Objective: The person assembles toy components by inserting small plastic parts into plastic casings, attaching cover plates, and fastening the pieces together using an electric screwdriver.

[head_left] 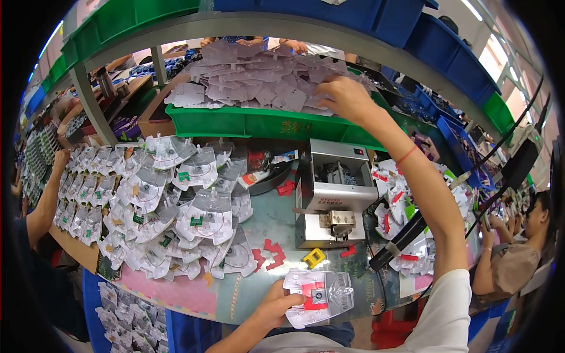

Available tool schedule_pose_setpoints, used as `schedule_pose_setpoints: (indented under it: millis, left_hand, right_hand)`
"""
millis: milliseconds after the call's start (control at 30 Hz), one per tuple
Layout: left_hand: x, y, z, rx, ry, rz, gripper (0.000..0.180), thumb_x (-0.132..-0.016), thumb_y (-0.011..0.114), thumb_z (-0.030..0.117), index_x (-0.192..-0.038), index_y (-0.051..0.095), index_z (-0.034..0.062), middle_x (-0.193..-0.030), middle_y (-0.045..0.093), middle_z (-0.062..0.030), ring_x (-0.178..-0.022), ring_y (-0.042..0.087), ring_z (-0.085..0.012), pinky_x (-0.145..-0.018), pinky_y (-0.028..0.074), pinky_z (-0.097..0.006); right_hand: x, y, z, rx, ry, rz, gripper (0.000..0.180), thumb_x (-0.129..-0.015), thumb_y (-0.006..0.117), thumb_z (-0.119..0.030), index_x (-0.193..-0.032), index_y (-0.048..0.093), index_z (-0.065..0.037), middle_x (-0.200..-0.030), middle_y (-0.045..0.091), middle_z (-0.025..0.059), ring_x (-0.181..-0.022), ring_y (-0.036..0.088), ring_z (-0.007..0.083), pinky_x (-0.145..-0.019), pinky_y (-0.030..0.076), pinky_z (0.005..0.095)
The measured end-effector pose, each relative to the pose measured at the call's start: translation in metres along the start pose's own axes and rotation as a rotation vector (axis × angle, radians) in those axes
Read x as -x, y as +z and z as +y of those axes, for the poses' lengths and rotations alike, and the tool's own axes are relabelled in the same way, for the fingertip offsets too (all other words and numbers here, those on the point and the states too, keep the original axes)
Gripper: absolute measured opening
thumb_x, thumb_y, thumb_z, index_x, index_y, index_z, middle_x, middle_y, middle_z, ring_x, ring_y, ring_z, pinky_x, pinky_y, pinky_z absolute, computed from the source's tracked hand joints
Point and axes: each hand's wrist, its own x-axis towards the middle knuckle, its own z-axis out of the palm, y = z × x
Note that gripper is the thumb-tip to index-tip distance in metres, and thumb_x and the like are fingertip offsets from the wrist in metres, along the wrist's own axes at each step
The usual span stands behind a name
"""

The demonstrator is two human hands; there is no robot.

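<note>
Left hand (273, 306) clamped on a clear plastic blister tray (321, 296) with a red clip, held at the near table edge, right hand (347, 97) stretched out, fingers curled onto the heap of clear sheets (259, 76) in the green bin (235, 122), small metal press (332, 194) stood between.

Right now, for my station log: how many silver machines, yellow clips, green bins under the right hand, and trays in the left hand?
Silver machine: 1
Yellow clip: 1
Green bin under the right hand: 1
Clear tray in the left hand: 1
Total: 4
</note>
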Motion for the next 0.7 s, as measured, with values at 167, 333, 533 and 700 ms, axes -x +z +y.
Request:
schedule_pose_setpoints:
  millis: [167, 333, 533, 700]
  left_hand:
    - [-0.001, -0.001, 0.003, 0.008, 0.009, 0.015, 0.041, -0.068, 0.055, 0.001, -0.108, 0.049, -0.0039, -0.097, 0.058, -0.0104, -0.086, 0.057, -0.0169, -0.076, 0.046, -0.031]
    - [-0.004, -0.005, 0.0, 0.042, 0.004, 0.006, 0.041, -0.069, 0.055, 0.001, -0.109, 0.048, -0.0041, -0.097, 0.058, -0.0102, -0.086, 0.057, -0.0164, -0.076, 0.046, -0.031]
    - [-0.001, 0.001, 0.002, 0.012, 0.008, 0.006, 0.038, -0.068, 0.054, 0.001, -0.106, 0.05, -0.0036, -0.094, 0.059, -0.0093, -0.083, 0.058, -0.0159, -0.074, 0.047, -0.03]
    - [0.004, 0.008, 0.008, -0.017, 0.088, 0.05, 0.038, -0.067, 0.053, 0.0, -0.104, 0.051, -0.0036, -0.093, 0.059, -0.0087, -0.083, 0.058, -0.0158, -0.073, 0.047, -0.03]
  right_hand:
    - [-0.016, 0.026, 0.006, 0.374, -0.128, -0.171, 0.016, -0.067, 0.064, -0.016, -0.08, 0.063, -0.008, -0.091, 0.056, 0.0059, -0.09, 0.054, 0.0233, -0.076, 0.045, 0.0343]
    - [-0.012, 0.031, 0.014, 0.6, -0.242, -0.064, 0.011, -0.064, 0.06, -0.013, -0.073, 0.061, -0.008, -0.089, 0.055, 0.0047, -0.09, 0.053, 0.0209, -0.076, 0.044, 0.0331]
    - [0.004, -0.004, 0.018, 0.639, -0.155, 0.117, 0.007, -0.064, 0.059, -0.011, -0.068, 0.061, -0.006, -0.085, 0.058, 0.0056, -0.089, 0.054, 0.0199, -0.073, 0.045, 0.0317]
    - [0.043, -0.046, -0.013, -0.218, 0.263, 0.306, 0.009, -0.074, 0.058, -0.007, -0.077, 0.06, 0.002, -0.074, 0.058, 0.0043, -0.062, 0.058, 0.0159, -0.052, 0.047, 0.0298]
